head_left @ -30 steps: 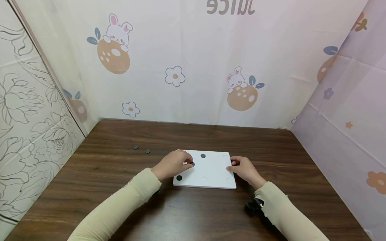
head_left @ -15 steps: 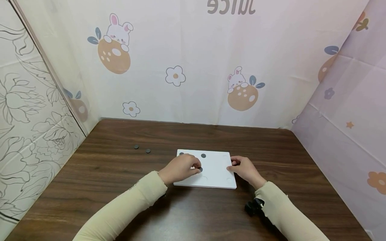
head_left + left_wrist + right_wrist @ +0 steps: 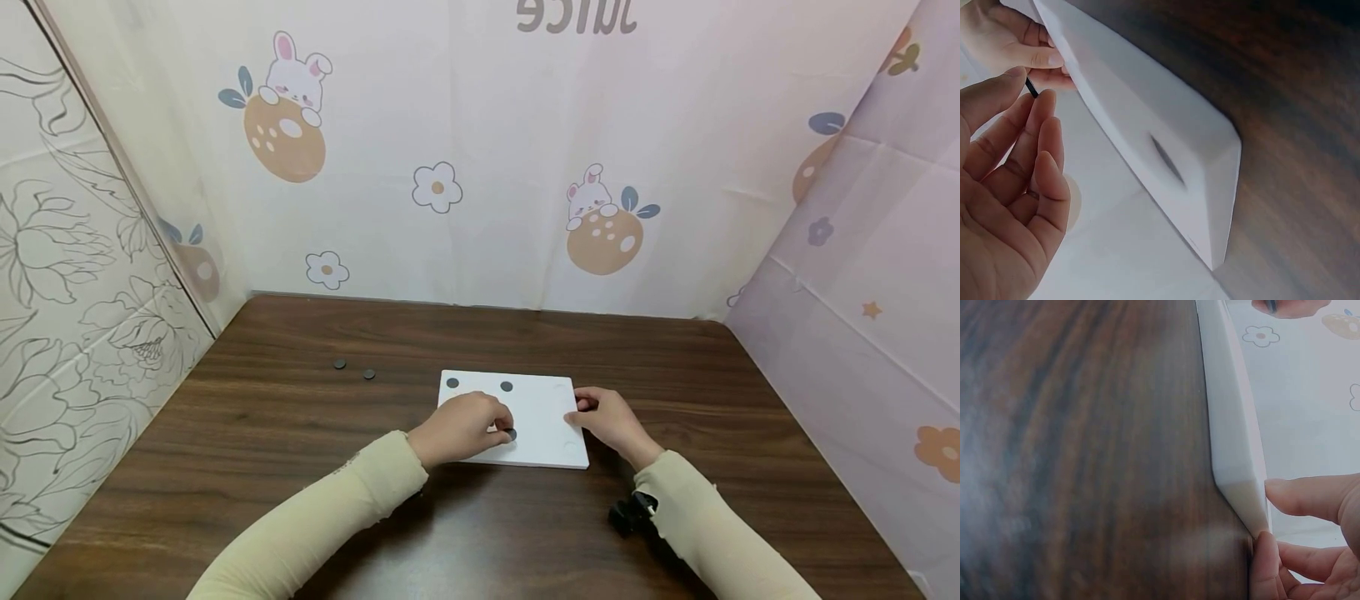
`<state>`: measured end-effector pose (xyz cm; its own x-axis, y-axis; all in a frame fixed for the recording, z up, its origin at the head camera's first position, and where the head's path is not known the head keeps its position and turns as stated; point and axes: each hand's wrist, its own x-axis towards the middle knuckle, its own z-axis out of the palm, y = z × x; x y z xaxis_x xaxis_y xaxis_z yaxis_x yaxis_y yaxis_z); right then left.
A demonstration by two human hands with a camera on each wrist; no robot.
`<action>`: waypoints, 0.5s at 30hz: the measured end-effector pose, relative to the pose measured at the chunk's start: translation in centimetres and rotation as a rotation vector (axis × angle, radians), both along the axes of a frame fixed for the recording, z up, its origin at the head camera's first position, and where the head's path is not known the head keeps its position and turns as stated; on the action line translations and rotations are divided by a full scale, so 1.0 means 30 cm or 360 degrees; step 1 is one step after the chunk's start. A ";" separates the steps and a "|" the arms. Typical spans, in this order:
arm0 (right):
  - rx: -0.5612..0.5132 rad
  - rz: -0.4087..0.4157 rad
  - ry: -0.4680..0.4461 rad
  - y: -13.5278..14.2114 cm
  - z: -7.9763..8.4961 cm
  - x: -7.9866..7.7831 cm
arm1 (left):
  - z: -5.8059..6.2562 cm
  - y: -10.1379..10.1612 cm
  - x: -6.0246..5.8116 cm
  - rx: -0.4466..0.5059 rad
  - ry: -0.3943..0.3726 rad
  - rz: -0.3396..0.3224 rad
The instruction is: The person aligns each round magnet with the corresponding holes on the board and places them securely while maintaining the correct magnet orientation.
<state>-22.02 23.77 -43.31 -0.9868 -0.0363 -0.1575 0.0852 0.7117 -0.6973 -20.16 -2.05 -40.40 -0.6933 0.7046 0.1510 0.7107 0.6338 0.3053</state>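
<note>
My left hand [image 3: 465, 427] pinches a small black disc [image 3: 512, 434] between thumb and fingertips, low over a white board [image 3: 542, 412]. In the left wrist view that disc [image 3: 1032, 87] shows edge-on. Set flat in the board are more black discs: one at the far left corner [image 3: 452, 382], one at the far middle [image 3: 507, 386]. A third disc [image 3: 1166, 159] lies near the near left corner, hidden by my left hand in the head view. My right hand [image 3: 611, 427] grips the board's right edge, its thumb [image 3: 1300, 497] on the top rim.
Two loose black discs [image 3: 340, 364] [image 3: 369, 374] lie on the brown wooden table [image 3: 300, 433] left of the board. Faint round recesses [image 3: 570, 447] mark the board's right side. A black device [image 3: 630, 515] is strapped at the right wrist. Patterned curtains [image 3: 495, 250] stand behind.
My left hand has moved right and toward the near edge across the board with the disc, uncovering the far left disc and covering the near left one. The right hand has stayed put.
</note>
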 end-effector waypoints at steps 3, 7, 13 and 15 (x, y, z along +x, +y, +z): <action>-0.0003 0.0000 -0.0006 0.000 0.000 0.000 | -0.006 0.006 0.001 -0.0019 0.0011 -0.0012; -0.0003 -0.0002 -0.0018 0.000 0.002 -0.001 | -0.017 0.012 0.003 -0.0048 0.0029 -0.0025; 0.0006 -0.0002 -0.0017 0.005 0.000 -0.002 | -0.024 0.016 0.005 -0.0076 0.0034 -0.0023; 0.0006 0.0005 -0.0014 0.006 -0.001 -0.002 | -0.024 0.017 0.005 -0.0078 0.0032 -0.0025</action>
<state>-22.07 23.95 -43.32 -0.9853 -0.0390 -0.1666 0.0890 0.7146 -0.6938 -20.01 -1.55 -41.13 -0.6794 0.7222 0.1296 0.7262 0.6365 0.2598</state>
